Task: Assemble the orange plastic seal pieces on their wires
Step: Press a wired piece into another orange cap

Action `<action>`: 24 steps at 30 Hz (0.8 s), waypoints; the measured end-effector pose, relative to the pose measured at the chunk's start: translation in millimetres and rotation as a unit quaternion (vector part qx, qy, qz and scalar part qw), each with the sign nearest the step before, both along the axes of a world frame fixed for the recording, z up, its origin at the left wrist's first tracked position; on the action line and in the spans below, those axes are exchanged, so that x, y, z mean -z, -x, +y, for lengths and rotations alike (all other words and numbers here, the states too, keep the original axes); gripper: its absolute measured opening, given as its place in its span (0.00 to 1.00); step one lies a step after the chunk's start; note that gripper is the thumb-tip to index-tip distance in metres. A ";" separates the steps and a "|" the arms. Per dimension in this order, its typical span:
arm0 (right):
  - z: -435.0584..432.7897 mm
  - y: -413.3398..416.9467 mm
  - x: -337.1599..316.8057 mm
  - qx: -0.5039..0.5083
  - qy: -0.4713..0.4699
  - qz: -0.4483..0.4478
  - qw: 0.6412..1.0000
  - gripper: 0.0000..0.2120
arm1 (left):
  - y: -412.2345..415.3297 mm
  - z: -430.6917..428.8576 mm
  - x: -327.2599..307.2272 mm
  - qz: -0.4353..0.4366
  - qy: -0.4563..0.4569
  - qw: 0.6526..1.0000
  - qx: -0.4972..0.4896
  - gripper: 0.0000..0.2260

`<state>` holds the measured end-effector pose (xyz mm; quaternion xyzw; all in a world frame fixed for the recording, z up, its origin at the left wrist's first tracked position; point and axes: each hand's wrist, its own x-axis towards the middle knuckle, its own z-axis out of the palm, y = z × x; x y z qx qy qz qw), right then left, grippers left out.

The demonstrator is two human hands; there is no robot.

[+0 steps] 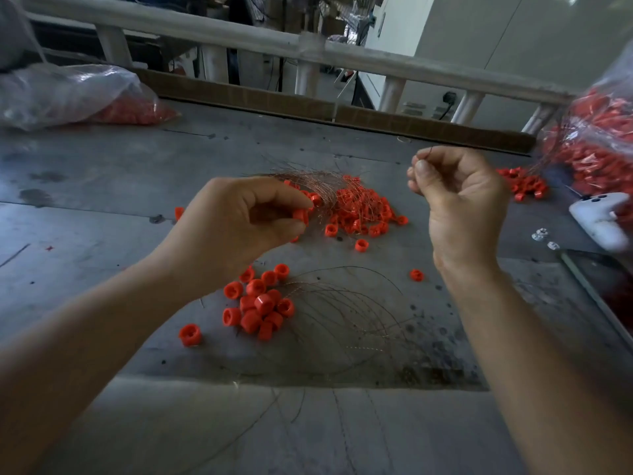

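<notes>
Head view: the left hand (239, 217) is raised over the grey table (102, 173), its thumb and curled fingers pinching one orange seal piece (301, 215) at the fingertips. The right hand (459, 197) is held higher and well apart from the left, fingers curled in, thumb pressed to forefinger on a thin wire (430, 150) that arcs up just above the knuckles; whether that wire runs to the piece in the left hand cannot be told.

Just beyond the left fingertips lies a bundle of copper wires (308, 180), touching a far heap of orange pieces (363, 210) that spreads between the two hands. Below the left wrist sits a near cluster of orange pieces (260, 306), with loose wires (342, 310) fanning from it toward the right forearm. A lone piece (189, 334) lies under the left forearm; another lone one (416, 275) lies just beside the right wrist.

To the right of the right hand lies a small orange heap (524, 183), then a white device (599, 217) and a clear bag of orange parts (599, 132). Far beyond the left hand lies a second clear bag (68, 94). A cardboard strip (308, 104) edges the table's far side, with a white railing (239, 36) behind it.
</notes>
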<state>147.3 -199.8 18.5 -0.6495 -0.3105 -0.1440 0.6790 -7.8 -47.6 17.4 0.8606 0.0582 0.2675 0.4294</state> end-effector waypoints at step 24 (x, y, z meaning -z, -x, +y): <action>-17.6 -6.3 -32.0 -0.076 -0.263 0.262 0.925 0.10 | -22.3 -14.6 -8.3 0.021 -0.257 0.966 0.011 0.10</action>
